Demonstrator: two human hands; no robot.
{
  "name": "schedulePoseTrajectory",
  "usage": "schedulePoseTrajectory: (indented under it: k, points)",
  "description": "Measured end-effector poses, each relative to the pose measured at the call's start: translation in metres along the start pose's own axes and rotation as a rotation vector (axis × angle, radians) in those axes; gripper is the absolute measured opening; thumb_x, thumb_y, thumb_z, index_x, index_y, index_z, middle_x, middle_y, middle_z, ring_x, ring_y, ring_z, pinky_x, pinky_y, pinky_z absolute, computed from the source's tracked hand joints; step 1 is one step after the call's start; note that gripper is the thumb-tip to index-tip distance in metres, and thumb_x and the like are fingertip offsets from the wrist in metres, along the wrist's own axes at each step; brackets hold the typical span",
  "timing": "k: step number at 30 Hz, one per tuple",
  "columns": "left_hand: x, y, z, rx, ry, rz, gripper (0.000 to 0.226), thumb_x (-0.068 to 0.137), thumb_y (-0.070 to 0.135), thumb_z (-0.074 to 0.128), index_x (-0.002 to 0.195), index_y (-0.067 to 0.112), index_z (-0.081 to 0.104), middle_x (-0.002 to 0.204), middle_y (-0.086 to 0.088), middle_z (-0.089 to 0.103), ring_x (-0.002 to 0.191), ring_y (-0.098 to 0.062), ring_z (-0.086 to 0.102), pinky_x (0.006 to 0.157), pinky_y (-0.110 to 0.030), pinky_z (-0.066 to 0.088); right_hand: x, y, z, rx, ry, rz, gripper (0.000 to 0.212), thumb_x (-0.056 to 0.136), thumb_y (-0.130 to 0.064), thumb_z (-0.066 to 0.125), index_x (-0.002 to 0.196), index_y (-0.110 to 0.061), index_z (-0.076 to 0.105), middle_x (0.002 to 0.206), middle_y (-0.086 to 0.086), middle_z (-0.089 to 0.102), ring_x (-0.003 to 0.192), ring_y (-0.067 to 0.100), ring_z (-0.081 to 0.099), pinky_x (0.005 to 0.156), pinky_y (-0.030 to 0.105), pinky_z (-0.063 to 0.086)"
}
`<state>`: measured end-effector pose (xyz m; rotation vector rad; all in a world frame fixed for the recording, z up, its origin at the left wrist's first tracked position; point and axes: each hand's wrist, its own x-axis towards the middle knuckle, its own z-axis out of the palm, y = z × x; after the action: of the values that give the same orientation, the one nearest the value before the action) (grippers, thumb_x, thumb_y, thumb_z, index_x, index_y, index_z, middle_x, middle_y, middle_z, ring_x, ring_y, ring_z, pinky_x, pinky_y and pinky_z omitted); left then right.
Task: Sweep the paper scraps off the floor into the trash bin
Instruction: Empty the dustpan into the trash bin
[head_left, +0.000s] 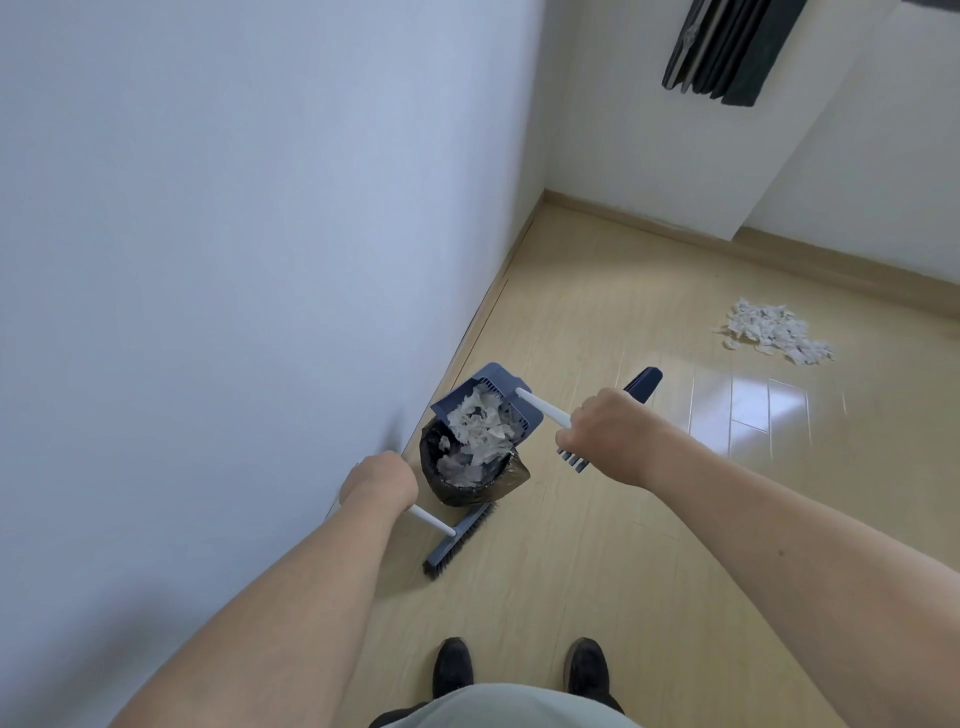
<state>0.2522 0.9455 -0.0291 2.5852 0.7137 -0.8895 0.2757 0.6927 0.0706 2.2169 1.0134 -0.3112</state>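
My right hand (605, 434) grips the white handle of a blue dustpan (511, 410), which is tilted over a small trash bin (457, 491) lined with a black bag, close to the left wall. White paper scraps (480, 423) slide from the pan into the bin. My left hand (379, 480) grips the white handle of a blue broom (452, 543), whose brush head rests on the floor just in front of the bin. A separate pile of paper scraps (774, 330) lies on the wooden floor at the far right.
A white wall (234, 260) runs along the left, right beside the bin. Another wall with a skirting board closes the far side. Dark folded panels (727, 47) hang high at the back. My two dark shoes (519, 670) stand at the bottom.
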Motion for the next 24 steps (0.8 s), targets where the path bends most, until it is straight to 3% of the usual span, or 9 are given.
schedulePoseTrajectory:
  k: [4,7,10,14,18,24]
  points:
    - [0.0,0.006,-0.001,0.009,0.013,0.001,0.017,0.085,0.012,0.062,0.073,0.016,0.05,0.073,-0.004,0.056,0.082,-0.024,0.067,0.064,-0.027,0.052,-0.007,0.003,-0.004,-0.025,0.007,-0.002,0.024,0.087,-0.001,0.048,0.104,-0.017,0.056,0.085,0.007,0.062,0.071,0.026,0.054,0.062,0.032,0.038]
    - [0.0,0.011,0.0,0.022,0.006,0.02,0.016,0.085,0.011,0.061,0.072,0.015,0.052,0.071,-0.004,0.057,0.082,-0.024,0.068,0.066,-0.027,0.054,-0.008,0.004,-0.008,-0.032,0.003,-0.008,0.021,0.089,-0.002,0.048,0.101,-0.017,0.055,0.079,0.008,0.056,0.067,0.026,0.045,0.062,0.032,0.035]
    - [-0.003,0.016,0.0,0.038,-0.011,0.052,0.012,0.085,0.01,0.058,0.075,0.014,0.054,0.069,-0.005,0.056,0.079,-0.026,0.066,0.064,-0.027,0.052,-0.006,0.003,-0.01,-0.059,0.012,-0.022,0.021,0.088,-0.002,0.05,0.099,-0.018,0.057,0.078,0.007,0.059,0.065,0.026,0.046,0.06,0.031,0.036]
    - [-0.005,0.022,0.001,0.078,-0.009,0.103,0.015,0.085,0.004,0.055,0.074,0.014,0.052,0.069,-0.004,0.054,0.075,-0.026,0.06,0.062,-0.027,0.048,-0.005,0.003,-0.013,-0.093,0.006,-0.035,0.02,0.087,-0.002,0.052,0.095,-0.019,0.058,0.071,0.005,0.048,0.063,0.025,0.046,0.059,0.03,0.036]
    - [-0.008,0.024,0.001,0.092,-0.004,0.123,0.017,0.084,0.002,0.051,0.071,0.013,0.05,0.068,-0.005,0.053,0.072,-0.025,0.059,0.062,-0.027,0.046,-0.003,0.002,-0.016,-0.126,0.003,-0.053,0.019,0.087,-0.001,0.053,0.094,-0.018,0.056,0.073,0.005,0.054,0.064,0.025,0.049,0.059,0.03,0.038]
    - [-0.011,0.023,0.001,0.111,0.002,0.144,0.017,0.087,0.004,0.051,0.073,0.014,0.051,0.07,-0.003,0.055,0.055,-0.016,0.052,0.048,-0.025,0.04,-0.001,0.001,-0.016,-0.148,-0.004,-0.047,0.016,0.089,-0.005,0.054,0.096,-0.018,0.057,0.072,0.005,0.053,0.063,0.024,0.049,0.059,0.03,0.037]
